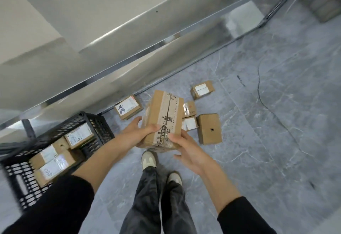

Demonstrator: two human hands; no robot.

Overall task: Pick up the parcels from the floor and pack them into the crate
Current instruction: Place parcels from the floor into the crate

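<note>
Cardboard with tape down its top, the held parcel (164,115) hangs in mid-air above the person's shoes (149,160), clear of the floor (258,123). The left hand (140,132) grips its near left edge, thumb on top and fingers curled round the side. The right hand (188,152) holds the near right corner with the thumb on top and the fingers reaching underneath, where their contact is partly hidden.

The black crate (99,128) stands at 8 o'clock from the parcel. Done well, the step probably means carrying the box level toward 8 o'clock with both hands under it, turning its long side along a crate wall, and lowering it into the bare patch nearest the legs rather than dropping it on the labelled boxes.

Counts:
- One parcel is in the hands.
- Five lie on the floor: a handwritten-label parcel (128,109) at 10 o'clock, a far parcel (202,89) at 1 o'clock, and at 3 o'clock a small taped parcel (190,108), a white-labelled parcel (189,125) and a plain brown parcel (209,131).
- The packed parcels (79,136) in the crate number at least three, and blur hides whether there is a fourth.
- There is one crate
</note>
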